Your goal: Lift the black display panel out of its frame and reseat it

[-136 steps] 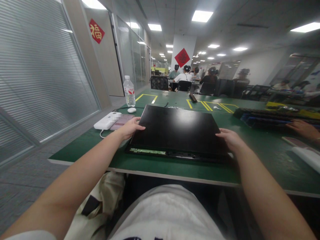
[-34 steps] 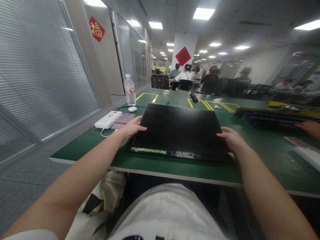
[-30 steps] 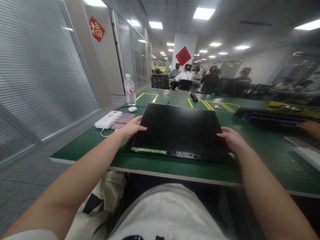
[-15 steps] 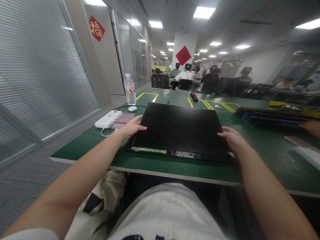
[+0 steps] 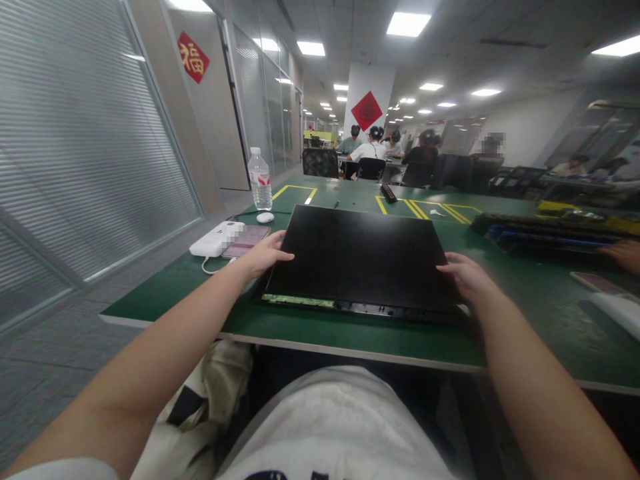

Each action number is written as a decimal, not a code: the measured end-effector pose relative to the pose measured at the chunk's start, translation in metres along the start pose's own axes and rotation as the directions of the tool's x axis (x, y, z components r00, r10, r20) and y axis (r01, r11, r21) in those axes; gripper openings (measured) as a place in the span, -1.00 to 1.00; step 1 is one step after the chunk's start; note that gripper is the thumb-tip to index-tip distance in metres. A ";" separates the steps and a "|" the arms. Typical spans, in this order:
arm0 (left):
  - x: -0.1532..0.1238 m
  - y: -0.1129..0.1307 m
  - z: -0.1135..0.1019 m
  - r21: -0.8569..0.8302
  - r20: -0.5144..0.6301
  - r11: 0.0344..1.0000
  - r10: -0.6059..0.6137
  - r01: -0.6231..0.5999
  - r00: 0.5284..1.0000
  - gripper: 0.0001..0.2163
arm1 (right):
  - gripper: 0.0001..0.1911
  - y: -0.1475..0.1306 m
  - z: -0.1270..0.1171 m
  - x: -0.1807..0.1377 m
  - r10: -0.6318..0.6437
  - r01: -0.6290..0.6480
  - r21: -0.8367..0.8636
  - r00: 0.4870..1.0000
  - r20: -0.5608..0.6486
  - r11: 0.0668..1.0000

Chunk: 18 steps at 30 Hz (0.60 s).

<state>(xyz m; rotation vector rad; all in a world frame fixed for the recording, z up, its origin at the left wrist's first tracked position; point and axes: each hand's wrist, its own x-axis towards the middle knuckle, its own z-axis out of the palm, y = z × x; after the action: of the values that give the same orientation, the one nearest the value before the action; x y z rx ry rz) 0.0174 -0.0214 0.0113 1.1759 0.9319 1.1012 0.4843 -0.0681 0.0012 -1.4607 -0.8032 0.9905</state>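
A dark flat display panel (image 5: 363,257) lies in front of me on the green table. My left hand (image 5: 267,256) grips its left edge, with the thumb on the dark face and the other fingers at the side, partly hidden. On the opposite edge, my right hand (image 5: 465,277) holds the panel in the same way, thumb on top. Along the near edge runs a black frame strip (image 5: 380,309) with a narrow green circuit board (image 5: 299,301) on its left part. Whether the panel touches the frame beneath it all round, I cannot tell.
To the left are a white power bank (image 5: 213,240), a phone (image 5: 249,239), a white oval object (image 5: 265,217) and a water bottle (image 5: 261,180). A black slotted piece (image 5: 388,193) lies behind the panel. At right, another person's hand (image 5: 625,253) rests near dark parts (image 5: 540,233).
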 end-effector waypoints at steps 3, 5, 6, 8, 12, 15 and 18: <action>0.000 0.000 -0.001 0.002 0.002 1.000 0.001 -0.001 1.000 -0.37 | -0.53 0.000 0.000 0.000 0.008 -0.008 -0.001 1.000 -0.008 1.000; 0.000 0.000 -0.001 0.006 0.002 1.000 0.001 -0.001 1.000 -0.38 | -0.53 0.000 0.001 -0.001 0.007 -0.007 -0.005 1.000 -0.012 1.000; 0.000 0.000 0.000 0.008 0.002 1.000 0.000 0.000 1.000 -0.38 | -0.53 0.000 0.001 -0.001 0.006 -0.006 -0.008 1.000 -0.014 1.000; 0.000 0.001 0.000 0.013 0.003 1.000 0.001 -0.001 1.000 -0.38 | -0.54 0.000 0.001 -0.001 0.003 -0.003 -0.013 1.000 -0.017 1.000; -0.001 0.001 0.001 0.028 -0.001 1.000 0.001 -0.001 1.000 -0.38 | -0.56 0.001 0.002 0.000 -0.017 0.016 -0.027 1.000 -0.024 1.000; -0.001 0.001 0.001 0.033 -0.011 0.999 0.012 -0.011 1.000 -0.37 | -0.58 0.003 0.002 0.002 -0.054 0.052 -0.049 0.998 -0.043 0.997; -0.001 0.001 0.001 0.033 -0.022 0.999 0.026 -0.025 0.999 -0.37 | -0.61 0.005 0.001 0.006 -0.101 0.095 -0.080 0.992 -0.070 0.992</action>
<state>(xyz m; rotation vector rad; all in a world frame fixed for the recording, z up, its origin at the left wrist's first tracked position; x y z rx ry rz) 0.0184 -0.0223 0.0127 1.2069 0.9576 1.1257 0.4858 -0.0630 -0.0044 -1.5000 -0.8588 0.8352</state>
